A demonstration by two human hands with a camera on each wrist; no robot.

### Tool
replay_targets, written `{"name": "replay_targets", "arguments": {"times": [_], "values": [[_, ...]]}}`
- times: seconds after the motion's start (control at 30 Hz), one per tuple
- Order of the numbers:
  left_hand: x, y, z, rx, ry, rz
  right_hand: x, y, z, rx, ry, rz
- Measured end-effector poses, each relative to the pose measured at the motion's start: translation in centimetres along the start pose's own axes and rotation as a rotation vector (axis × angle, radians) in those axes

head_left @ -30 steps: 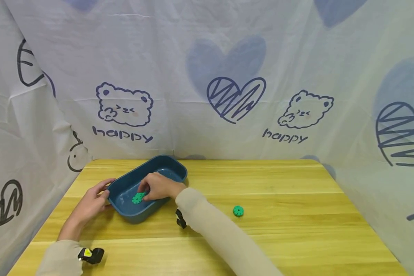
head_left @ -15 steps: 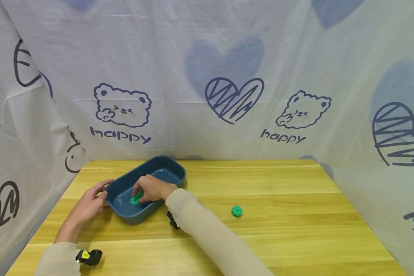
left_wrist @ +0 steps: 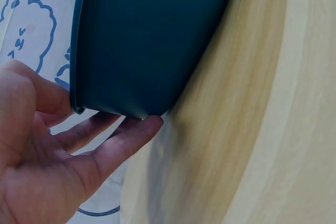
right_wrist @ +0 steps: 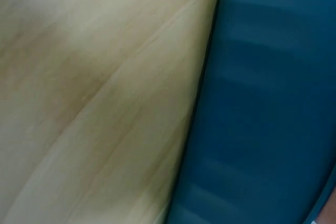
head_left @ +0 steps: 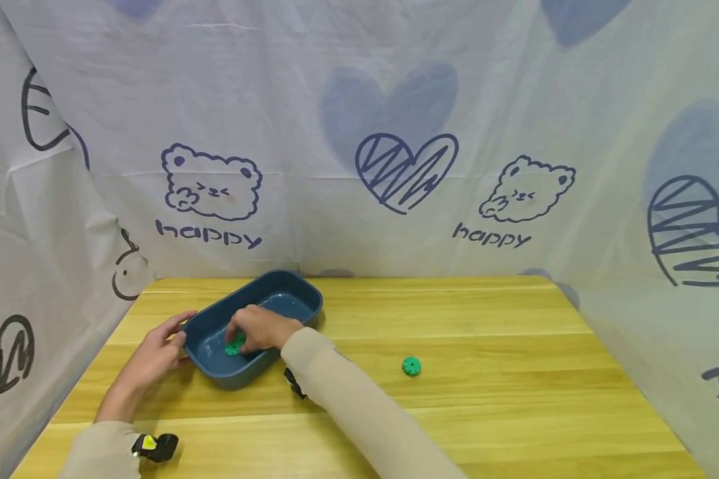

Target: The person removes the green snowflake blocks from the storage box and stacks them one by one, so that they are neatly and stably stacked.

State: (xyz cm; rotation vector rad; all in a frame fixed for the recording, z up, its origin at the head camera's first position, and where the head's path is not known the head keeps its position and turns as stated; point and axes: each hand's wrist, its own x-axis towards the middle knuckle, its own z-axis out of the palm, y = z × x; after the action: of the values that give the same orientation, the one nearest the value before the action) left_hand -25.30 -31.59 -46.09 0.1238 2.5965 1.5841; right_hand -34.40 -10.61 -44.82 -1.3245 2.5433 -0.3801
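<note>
A deep blue plastic bin (head_left: pixel 280 301) with rounded corners sits at an angle on the left of the table. My left hand (head_left: pixel 156 356) is at its near left end, the thumb close to the rim and extended fingers (left_wrist: pixel 123 142) against the outer wall, as the left wrist view shows. My right hand (head_left: pixel 262 326) reaches over the near rim into the bin, its thumb and fingers pinching at a green notched disc (head_left: pixel 234 348) near the floor. The fingers partly hide the disc. In the right wrist view only the bin's outer wall (right_wrist: pixel 252 103) and the tabletop appear.
Another green notched disc (head_left: pixel 411 366) lies on the wooden table (head_left: pixel 515 399), right of the bin. A white cloth (head_left: pixel 311 219) printed with bears and hearts hangs behind the table and along both sides. The bin's far end comes near the back edge.
My right hand has shifted slightly left inside the bin and covers more of the green disc. My left hand stays at the bin's end. The head view has turned a little.
</note>
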Motion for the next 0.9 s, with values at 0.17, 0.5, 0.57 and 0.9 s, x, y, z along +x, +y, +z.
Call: {"name": "replay_targets", "arguments": {"times": [0.17, 0.5, 0.57, 0.9], "values": [[0.0, 0.0, 0.0, 0.002, 0.002, -0.008, 0.1, -0.2, 0.1, -0.001, -0.013, 0.001], [-0.2, 0.1, 0.0, 0.004, 0.012, -0.007, -0.5, 0.2, -0.8, 0.065, 0.016, -0.009], [-0.2, 0.0, 0.1, 0.005, 0.012, -0.009, -0.9, 0.7, -1.1, 0.092, 0.041, -0.034], [-0.2, 0.0, 0.1, 0.028, 0.014, -0.007, -5.8, 1.8, -4.6, 0.104, 0.16, -0.153]]}}
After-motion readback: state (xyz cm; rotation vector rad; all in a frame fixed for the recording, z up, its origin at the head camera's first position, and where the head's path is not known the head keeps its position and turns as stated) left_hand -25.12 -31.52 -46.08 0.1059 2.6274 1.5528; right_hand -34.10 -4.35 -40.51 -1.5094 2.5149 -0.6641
